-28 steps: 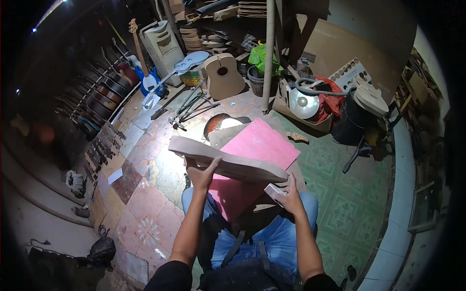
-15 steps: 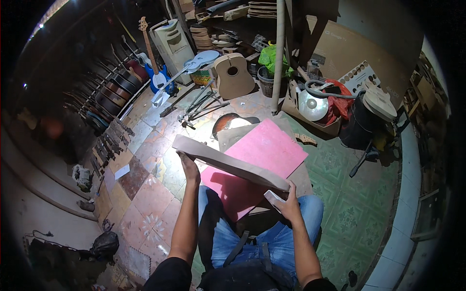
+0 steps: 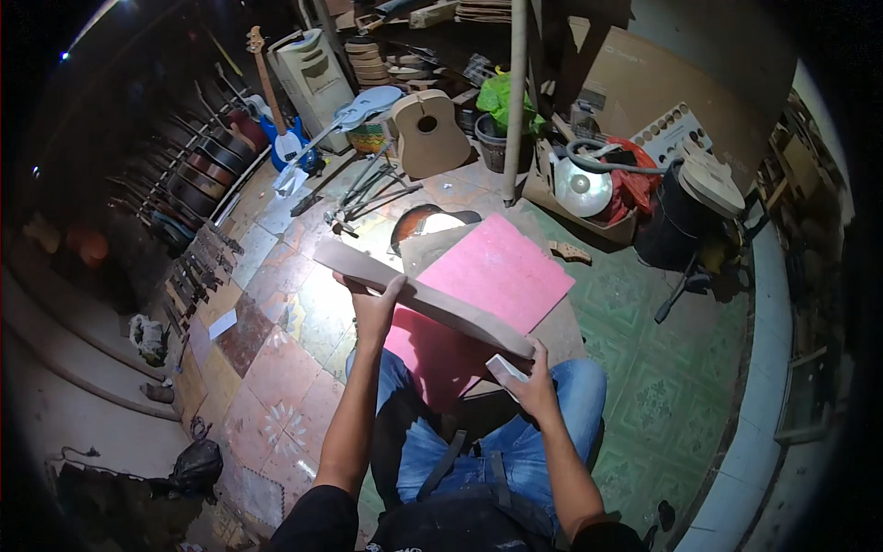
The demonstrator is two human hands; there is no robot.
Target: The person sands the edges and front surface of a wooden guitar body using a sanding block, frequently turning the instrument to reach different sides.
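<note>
Across my lap I hold up a long, pale brown wooden piece (image 3: 460, 317) with a gently curved edge, like a guitar body seen edge-on. It slants down from upper left to lower right. My left hand (image 3: 372, 308) is closed on it left of the middle, thumb laid over the upper edge. At its lower right end, my right hand (image 3: 536, 385) grips the piece with the fingertips. A small pale rectangular block (image 3: 506, 372) is also held in that hand, against the palm side. Below lies a bright pink sheet (image 3: 497, 271), partly hidden by the wooden piece.
A sunburst guitar body (image 3: 418, 225) lies beyond the pink sheet, with a headstock-shaped wooden piece (image 3: 570, 251) to its right. Farther off are metal stands (image 3: 368, 193), an unfinished acoustic guitar body (image 3: 430, 138), a blue guitar (image 3: 291, 143), a pole (image 3: 517, 101) and a carton (image 3: 598, 225).
My left hand has shifted inward from the piece's left end, and its thumb now lies over the upper edge. The piece has moved slightly left in view. My right hand keeps its hold.
</note>
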